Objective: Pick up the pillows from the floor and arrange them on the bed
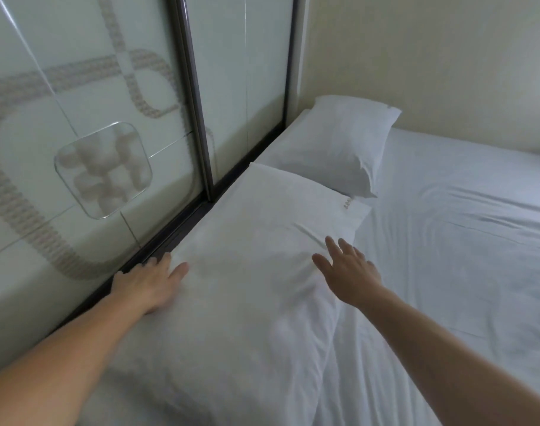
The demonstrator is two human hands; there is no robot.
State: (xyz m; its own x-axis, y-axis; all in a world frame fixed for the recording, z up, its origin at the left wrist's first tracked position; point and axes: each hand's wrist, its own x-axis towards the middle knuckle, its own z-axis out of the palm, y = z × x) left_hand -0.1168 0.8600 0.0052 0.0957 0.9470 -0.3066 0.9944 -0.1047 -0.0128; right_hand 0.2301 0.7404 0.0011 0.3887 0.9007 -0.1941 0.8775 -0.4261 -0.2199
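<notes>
Two white pillows lie on the bed (465, 229), along its left edge by the glass doors. The far pillow (336, 146) sits in the corner against the wall. The near pillow (256, 241) lies lengthwise in front of it, its far corner touching the far pillow. My left hand (148, 281) rests flat on the near pillow's left edge, fingers spread. My right hand (348, 269) hovers at or just above the pillow's right edge, fingers apart, holding nothing. The floor is out of view.
Frosted glass sliding doors (87, 127) with a dark metal frame (198, 118) run tight along the bed's left side. A cream wall (431, 56) closes off the head of the bed. The white sheet to the right is wrinkled.
</notes>
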